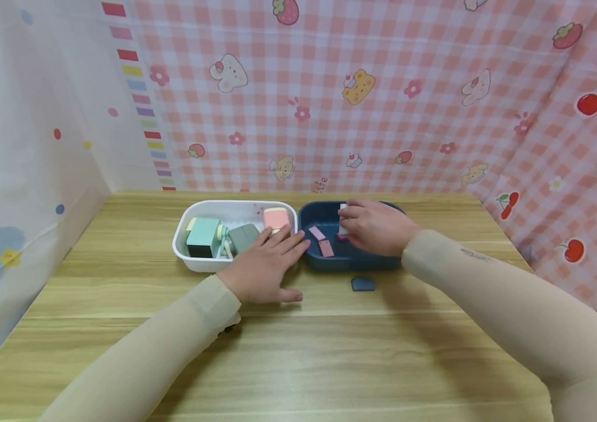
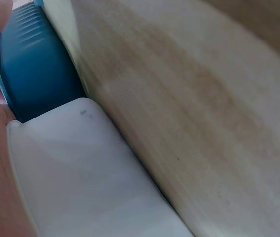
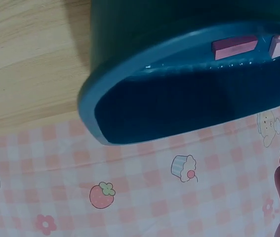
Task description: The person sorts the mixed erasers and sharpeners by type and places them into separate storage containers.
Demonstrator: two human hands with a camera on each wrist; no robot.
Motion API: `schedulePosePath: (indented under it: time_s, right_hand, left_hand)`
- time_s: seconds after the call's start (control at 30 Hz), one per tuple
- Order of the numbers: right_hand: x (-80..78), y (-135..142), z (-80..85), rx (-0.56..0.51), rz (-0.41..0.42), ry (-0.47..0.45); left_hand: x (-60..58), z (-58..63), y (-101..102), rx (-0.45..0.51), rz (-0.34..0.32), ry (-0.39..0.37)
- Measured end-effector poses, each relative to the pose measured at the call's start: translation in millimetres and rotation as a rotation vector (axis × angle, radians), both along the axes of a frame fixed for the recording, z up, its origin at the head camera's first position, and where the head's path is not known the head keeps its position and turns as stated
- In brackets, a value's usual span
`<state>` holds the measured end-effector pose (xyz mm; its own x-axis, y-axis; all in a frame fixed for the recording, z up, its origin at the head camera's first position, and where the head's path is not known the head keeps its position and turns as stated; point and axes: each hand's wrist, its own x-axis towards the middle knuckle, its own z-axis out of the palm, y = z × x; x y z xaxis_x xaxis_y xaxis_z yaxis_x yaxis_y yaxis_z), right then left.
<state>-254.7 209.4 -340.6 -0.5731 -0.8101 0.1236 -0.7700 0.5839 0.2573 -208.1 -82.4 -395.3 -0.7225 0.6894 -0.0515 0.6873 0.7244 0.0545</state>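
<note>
My left hand (image 1: pixel 264 266) lies with spread, straight fingers over the front right corner of a white basket (image 1: pixel 198 265), its fingertips near the rim of the navy blue basket (image 1: pixel 351 262) alongside. Over the blue basket my right hand (image 1: pixel 380 225) pinches a thin whitish block (image 1: pixel 342 218), whose edge also shows in the right wrist view. Inside the blue basket are a light pink block (image 1: pixel 316 232), a darker pink block (image 1: pixel 326 248) and a magenta block (image 1: pixel 341 237) partly hidden by the right hand.
The white basket holds a mint-green box (image 1: pixel 204 233), a grey-green item (image 1: pixel 244 235) and a pink-and-cream item (image 1: pixel 275 218). A flat grey-blue piece (image 1: pixel 363 284) lies on the wooden table (image 1: pixel 330 357) before the blue basket. Patterned cloth (image 1: pixel 319 117) hangs behind and beside the table.
</note>
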Motion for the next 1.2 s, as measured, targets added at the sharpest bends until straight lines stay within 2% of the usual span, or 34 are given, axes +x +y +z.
schedulePosePath:
  time_s: [0.3,0.73,1.2]
  right_hand:
    - [-6.7,-11.4,-4.5,0.027,-0.038,-0.049]
    - [-14.2,-22.9,-9.0,0.1,0.008,0.008]
    - [-13.5,-28.1,-9.0,0.123,-0.025,-0.035]
  left_hand:
    - [0.4,0.8,-0.3,0.004,0.003,-0.012]
    - [0.9,0.5,-0.4,0.011,-0.007,0.005]
    - [1.5,1.6,-0.6,0.011,-0.006,0.001]
